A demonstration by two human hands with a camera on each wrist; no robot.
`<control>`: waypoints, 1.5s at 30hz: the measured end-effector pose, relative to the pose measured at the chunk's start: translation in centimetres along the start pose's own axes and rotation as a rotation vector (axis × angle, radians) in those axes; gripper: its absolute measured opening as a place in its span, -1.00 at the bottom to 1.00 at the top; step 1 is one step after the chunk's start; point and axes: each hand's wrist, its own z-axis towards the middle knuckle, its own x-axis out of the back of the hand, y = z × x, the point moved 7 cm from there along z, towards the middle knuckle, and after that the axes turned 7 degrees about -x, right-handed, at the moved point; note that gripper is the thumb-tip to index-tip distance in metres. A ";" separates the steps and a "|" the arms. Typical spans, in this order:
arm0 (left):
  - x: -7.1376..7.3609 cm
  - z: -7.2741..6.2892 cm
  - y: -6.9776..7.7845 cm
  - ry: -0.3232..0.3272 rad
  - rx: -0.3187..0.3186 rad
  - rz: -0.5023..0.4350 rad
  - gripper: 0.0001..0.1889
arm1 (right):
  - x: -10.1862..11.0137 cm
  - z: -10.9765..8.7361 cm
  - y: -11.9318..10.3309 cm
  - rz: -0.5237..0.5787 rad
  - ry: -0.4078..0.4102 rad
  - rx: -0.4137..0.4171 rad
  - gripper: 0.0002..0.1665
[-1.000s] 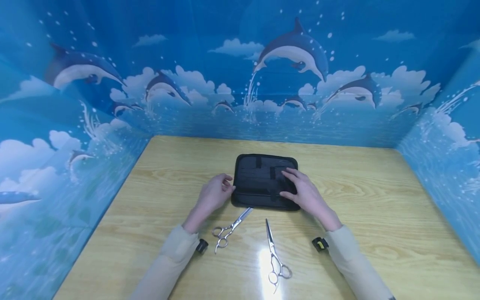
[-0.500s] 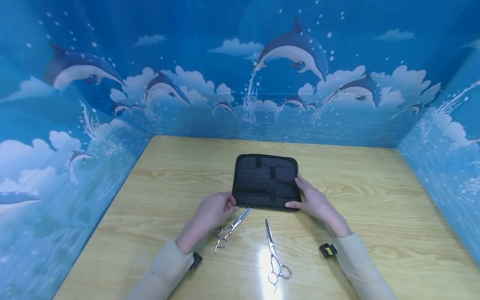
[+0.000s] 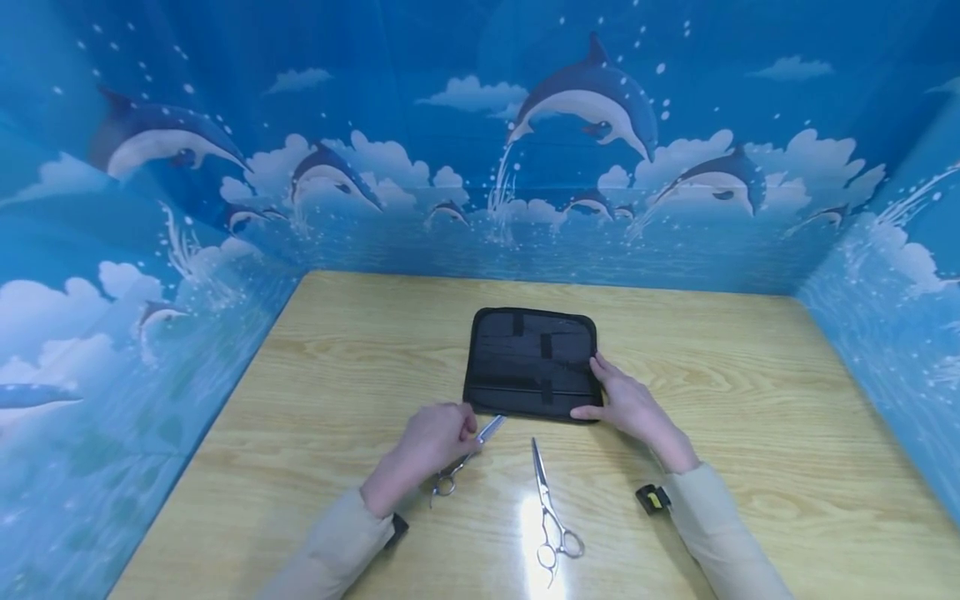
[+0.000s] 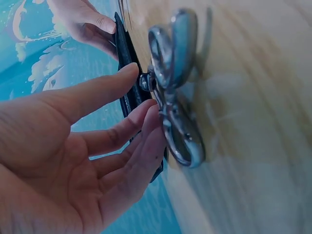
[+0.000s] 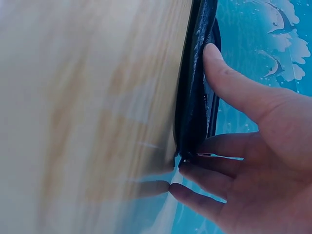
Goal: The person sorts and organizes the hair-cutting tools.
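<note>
A pair of silver thinning scissors [image 3: 492, 427] lies on the table, its toothed blade pointing at the case's front edge. Over its middle is my left hand [image 3: 429, 442]; in the left wrist view the fingertips touch the scissors [image 4: 183, 48] beside the pivot, while the thumb stays a little apart from the screw. At the front right corner of the unfolded black zip case [image 3: 517, 354], my right hand [image 3: 633, 410] holds the edge, thumb on the front rim and fingers along the side. Elastic loops cross the case's inside.
A second pair of silver scissors [image 3: 542, 487] lies between the two forearms, blades pointing away. The wood-grain table [image 3: 712, 350] ends at a blue dolphin-print curtain [image 3: 480, 217] at the back and both sides.
My left hand has come from the case's left edge down towards me, onto the thinning scissors. My right hand has slid off the case's inside to its front right corner.
</note>
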 end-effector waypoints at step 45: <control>1.5 -0.7 -0.4 0.007 -0.122 -0.015 -0.83 | 0.0 0.0 0.1 -0.026 -0.003 -0.021 0.22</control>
